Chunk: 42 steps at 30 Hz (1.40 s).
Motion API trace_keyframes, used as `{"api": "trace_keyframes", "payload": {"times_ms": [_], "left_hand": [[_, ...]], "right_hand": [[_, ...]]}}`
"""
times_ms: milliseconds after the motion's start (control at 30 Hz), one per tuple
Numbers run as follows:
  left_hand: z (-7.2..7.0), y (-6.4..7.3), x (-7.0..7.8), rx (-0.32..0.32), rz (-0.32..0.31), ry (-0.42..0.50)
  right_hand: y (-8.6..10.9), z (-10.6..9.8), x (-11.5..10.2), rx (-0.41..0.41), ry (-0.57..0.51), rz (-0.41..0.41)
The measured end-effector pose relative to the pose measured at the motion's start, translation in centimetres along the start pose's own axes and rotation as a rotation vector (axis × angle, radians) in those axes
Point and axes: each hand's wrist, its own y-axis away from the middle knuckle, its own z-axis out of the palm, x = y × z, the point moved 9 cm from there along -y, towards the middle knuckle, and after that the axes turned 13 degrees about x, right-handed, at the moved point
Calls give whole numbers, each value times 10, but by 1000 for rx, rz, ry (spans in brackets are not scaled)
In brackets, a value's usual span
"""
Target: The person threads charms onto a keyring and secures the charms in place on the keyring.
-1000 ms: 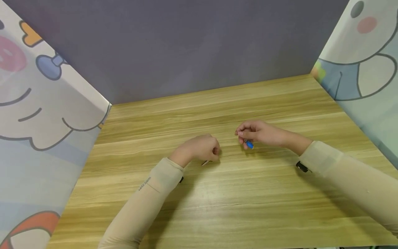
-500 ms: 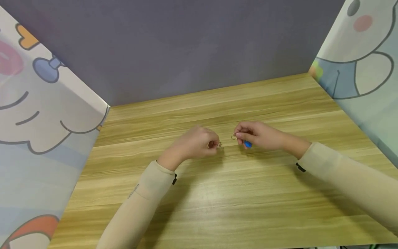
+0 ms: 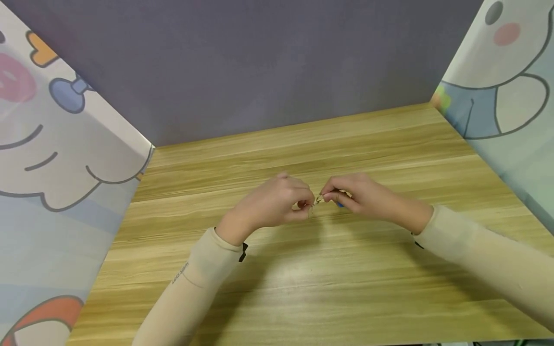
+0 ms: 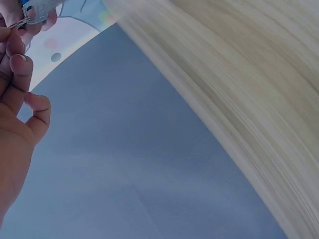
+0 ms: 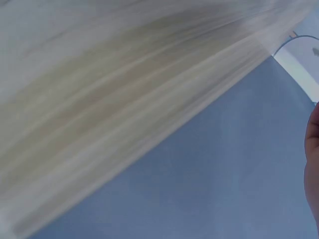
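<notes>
My left hand [image 3: 283, 201] and right hand [image 3: 361, 196] meet above the table, fingertips almost together. With its thumb and fingers, the left hand pinches a small metal key. The right hand pinches a thin wire key ring [image 3: 320, 198], and a blue tag [image 3: 340, 204] shows beneath its fingers, mostly hidden. At the upper left corner of the left wrist view, a silver key [image 4: 37, 11] with a holed head overlaps the ring among the fingertips. Only an edge of the right hand [image 5: 313, 164] enters the right wrist view, so its fingertips are hidden there.
The wood-grain table [image 3: 277, 288] spreads beneath both arms. A plain grey panel [image 3: 277, 62] stands along its back edge. Cartoon-printed panels rise at the left [image 3: 65, 158] and right [image 3: 510, 105]. Dark wrist straps show under both sleeves.
My left hand has lifted the key off the table and moved right, toward the right hand. The right hand has shifted slightly, bringing the ring up to the key; the blue tag is now more covered.
</notes>
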Motion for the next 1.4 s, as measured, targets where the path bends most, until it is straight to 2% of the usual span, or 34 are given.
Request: {"api": "trace_keyframes", "payload": {"times_ms": [67, 200, 400, 567, 733, 800, 967, 1100, 1233, 1300, 1400], "left_hand": [[-2, -1, 1, 18, 6, 3], [-4, -3, 3, 27, 2, 11], [-2, -4, 6, 1, -5, -19], [0, -5, 8, -12, 7, -58], [0, -6, 10, -4, 18, -73], [0, -5, 10, -4, 17, -75], [3, -4, 6, -31, -18, -55], [6, -3, 2, -34, -59, 28], [8, -2, -2, -16, -108, 109], [9, -1, -4, -7, -125, 111], [10, 0, -7, -5, -148, 97]], "right_hand": [[-1, -1, -10, 23, 31, -99], [-1, 0, -25, 27, 109, -225], [1, 3, -34, -34, 215, -279], [3, 6, -41, -90, 263, -330], [3, 7, -46, -104, 287, -365], [2, 7, -45, -105, 269, -334], [0, 6, -32, -115, 126, -144], [-1, 8, -23, -132, 37, 10], [-3, 9, -15, -132, -5, 139], [-2, 8, -13, -120, -23, 182], [-2, 6, -11, -93, -41, 201]]}}
